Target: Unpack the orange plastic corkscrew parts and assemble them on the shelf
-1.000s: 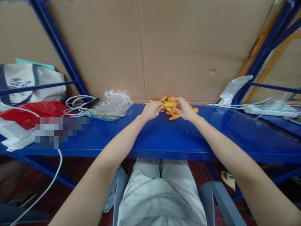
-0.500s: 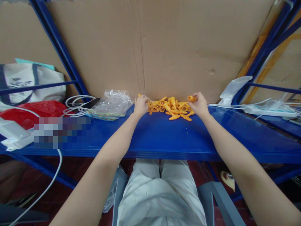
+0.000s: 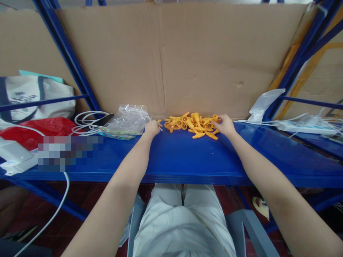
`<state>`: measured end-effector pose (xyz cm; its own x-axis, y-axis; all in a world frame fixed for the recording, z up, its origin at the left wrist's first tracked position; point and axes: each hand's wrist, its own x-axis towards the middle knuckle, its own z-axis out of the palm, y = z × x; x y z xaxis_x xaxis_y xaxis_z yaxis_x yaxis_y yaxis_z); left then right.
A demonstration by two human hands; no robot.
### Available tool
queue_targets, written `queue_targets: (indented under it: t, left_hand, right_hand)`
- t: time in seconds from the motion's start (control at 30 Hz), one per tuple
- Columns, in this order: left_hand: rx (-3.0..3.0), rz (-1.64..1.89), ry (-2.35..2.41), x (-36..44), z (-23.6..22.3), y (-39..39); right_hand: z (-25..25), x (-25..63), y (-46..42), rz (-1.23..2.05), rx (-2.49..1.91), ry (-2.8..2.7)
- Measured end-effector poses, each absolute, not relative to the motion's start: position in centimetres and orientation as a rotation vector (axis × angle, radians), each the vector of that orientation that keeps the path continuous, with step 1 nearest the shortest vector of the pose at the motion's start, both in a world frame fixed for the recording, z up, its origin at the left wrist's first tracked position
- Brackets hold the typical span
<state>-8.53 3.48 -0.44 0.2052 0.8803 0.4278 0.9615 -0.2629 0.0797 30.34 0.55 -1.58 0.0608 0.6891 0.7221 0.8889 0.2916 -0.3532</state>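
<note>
Toward the back of the blue table lies a pile of orange plastic pieces (image 3: 197, 123), some hollow and bell-shaped, others like winged handles. At its left, apart from the pile, my left hand (image 3: 152, 128) is closed on an orange corkscrew handle (image 3: 159, 123). A small metal spiral shows just below its fingers. On the right end of the pile, my right hand (image 3: 225, 125) has thumb and fingers around an orange bell-shaped piece (image 3: 215, 117), low against the other pieces. The fingers partly hide that piece.
Clear plastic bags (image 3: 128, 119) lie left of my left hand, beside white cables (image 3: 84, 121) and a red bag (image 3: 40, 132). A cardboard sheet (image 3: 200, 60) stands behind the blue table (image 3: 184, 157). A white power strip (image 3: 308, 126) is at the right.
My left hand has moved left, away from the pile, with the corkscrew handle. My right hand has lowered the bell-shaped piece to the pile's right end. The view has tilted slightly.
</note>
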Motion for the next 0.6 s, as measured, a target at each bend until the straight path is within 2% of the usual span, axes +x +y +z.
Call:
queue_targets:
  t: [0.1,0.33,0.6]
  left_hand:
    - [-2.148,-0.399,-2.072,-7.8,-0.2,2.8]
    - [-2.195,-0.268,-2.31,-6.9,0.7,2.0]
    - [-2.301,0.024,-2.144,-6.1,-0.1,2.9]
  right_hand:
    - [-1.7,30.4,0.8,-0.304,-1.42,-1.676]
    - [-1.6,30.2,0.6,-0.298,-1.431,-1.679]
    - [-1.5,29.8,0.3,-0.268,-1.434,-1.678]
